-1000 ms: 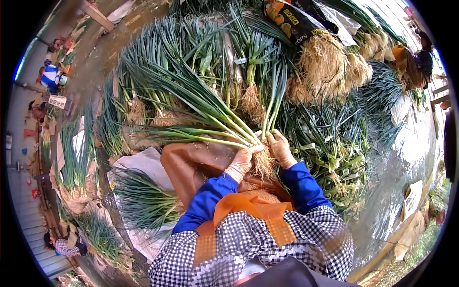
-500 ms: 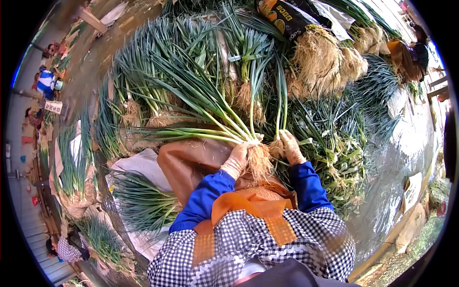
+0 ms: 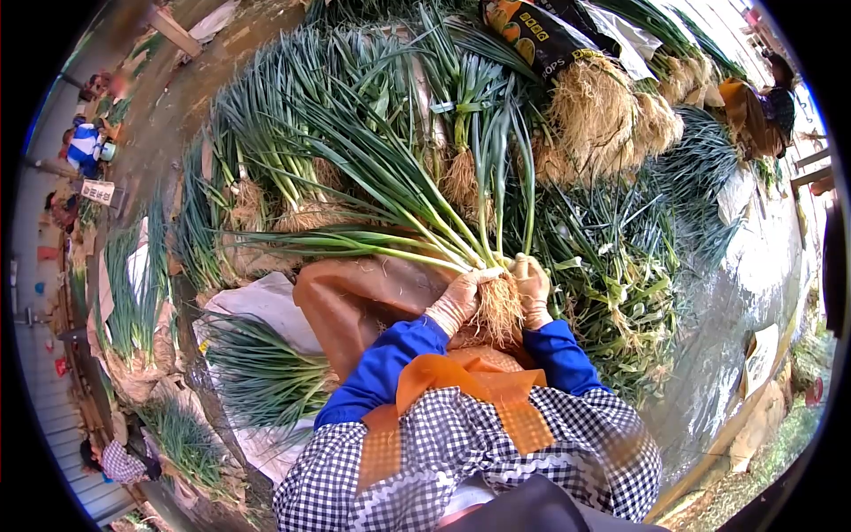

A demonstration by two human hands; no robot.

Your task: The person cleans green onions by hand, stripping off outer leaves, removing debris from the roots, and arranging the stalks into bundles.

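A fanned bunch of scallions (image 3: 432,223) is held in front of my lap, with green leaves pointing away and pale stringy roots (image 3: 498,312) hanging toward me. My left hand (image 3: 463,297) is closed around the white stem bases from the left. Against the bunch's right side, my right hand (image 3: 532,284) is closed on the bases of the rightmost stalks. Its fingertips are partly hidden. Both hands appear to wear pale gloves. Under the bunch lies the brown apron (image 3: 341,293) over my knee.
Rows of scallions (image 3: 301,115) lie ahead. A large root bundle (image 3: 589,115) sticks out of a black printed bag (image 3: 532,35). Loose leaves and trimmings (image 3: 620,293) heap to the right. Another bunch (image 3: 266,368) rests on a white sheet (image 3: 270,306) at left. Other people work at the edges.
My right hand has moved left and brought its stalks up against the bunch in my left hand. The gap between the hands has closed. My left hand shifted slightly right.
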